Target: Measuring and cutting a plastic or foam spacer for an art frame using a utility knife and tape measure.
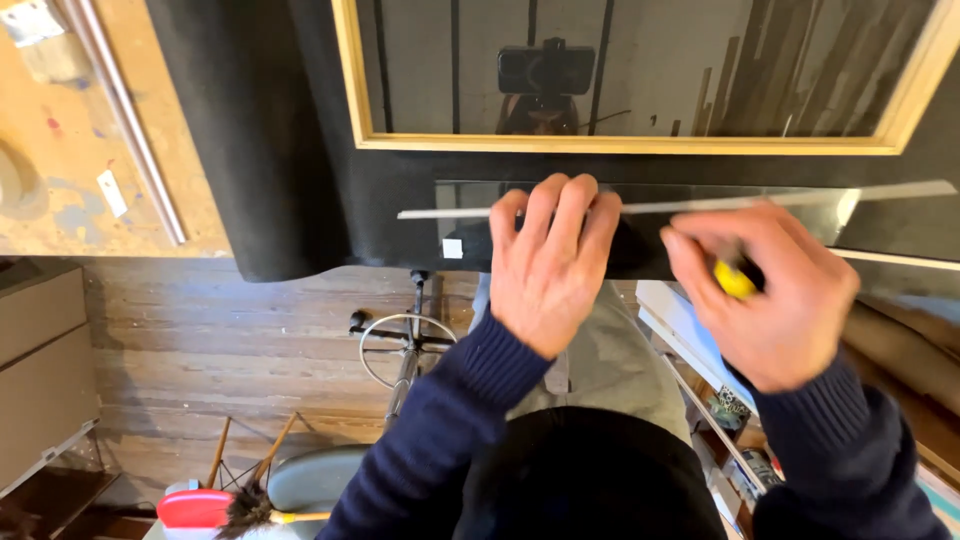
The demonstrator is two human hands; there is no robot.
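Workshop with a plank floor, and a workbench [90, 150] covered in black felt [260, 130] where a gold-framed mirror [620, 143] lies. The left hand [548, 262] is spread flat, pinning a long metal ruler [690, 204] on a strip of glass [470, 215]. The right hand [770, 295] is closed around a yellow-tipped cutter [735, 279] right by the ruler's edge. Looks like the scoring step; the next move probably needs steady pressure and no ruler slip.
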